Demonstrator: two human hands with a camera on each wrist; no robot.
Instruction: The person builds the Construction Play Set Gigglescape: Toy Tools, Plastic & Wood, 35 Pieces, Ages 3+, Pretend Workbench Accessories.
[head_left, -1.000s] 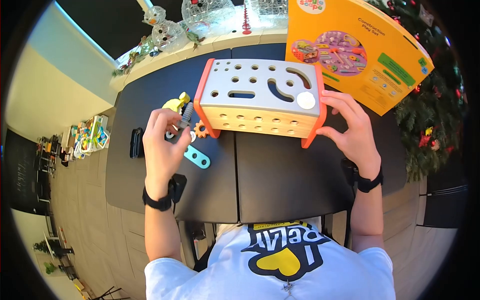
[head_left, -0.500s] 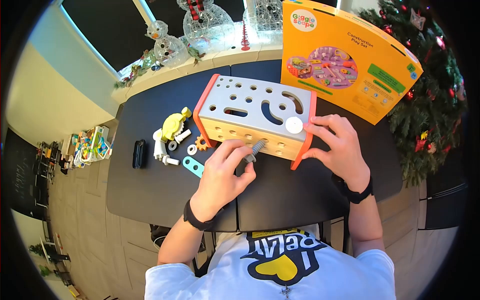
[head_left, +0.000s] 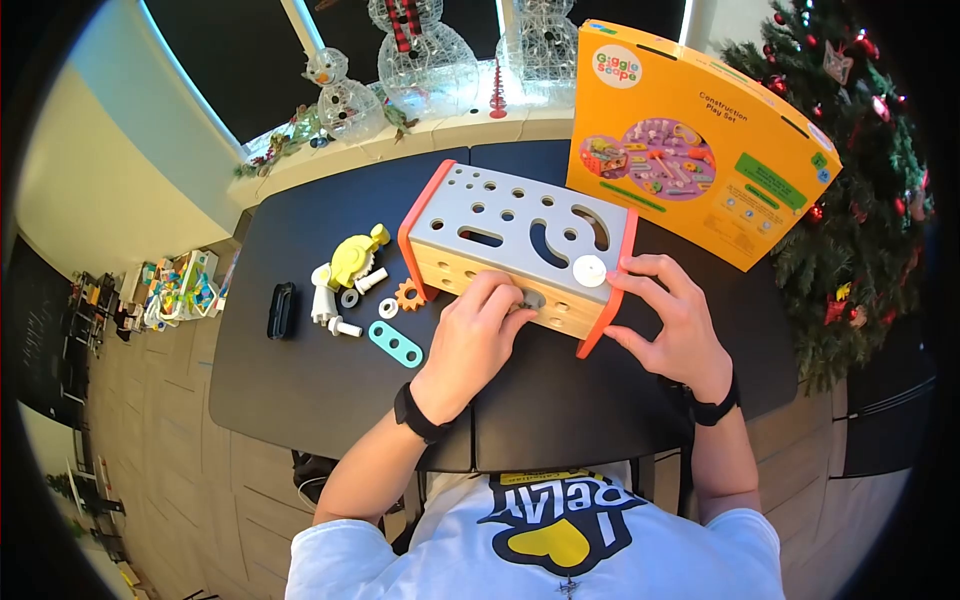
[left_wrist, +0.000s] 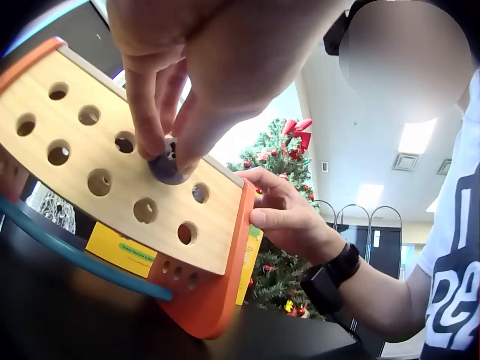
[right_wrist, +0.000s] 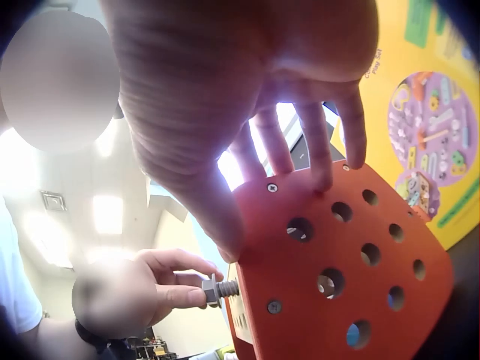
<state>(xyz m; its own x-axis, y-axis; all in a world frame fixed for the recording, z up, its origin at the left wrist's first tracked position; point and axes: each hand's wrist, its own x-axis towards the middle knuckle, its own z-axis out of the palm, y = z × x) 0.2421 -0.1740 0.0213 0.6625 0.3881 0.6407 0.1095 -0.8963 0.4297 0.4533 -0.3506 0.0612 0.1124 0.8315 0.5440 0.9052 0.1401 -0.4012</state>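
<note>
A toy workbench with a grey top, a pale wooden side full of holes and orange-red end panels stands slightly angled on the table. My left hand pinches the head of a grey toy bolt between thumb and fingers. In the right wrist view the bolt's threaded shaft points into the wooden side; in the left wrist view the head covers an upper-row hole. My right hand grips the right end panel, fingers on its top edge, thumb on its front edge. A white round head sits on the top nearby.
Left of the workbench lie a teal strip, an orange gear, a yellow toy piece, white bolts and washers. Farther left is a black object. A yellow box stands behind, beside a decorated tree.
My left hand has carried the grey bolt from the loose parts at left to the workbench's wooden side, and the bolt has gone deeper into a hole. My right hand stays on the end panel.
</note>
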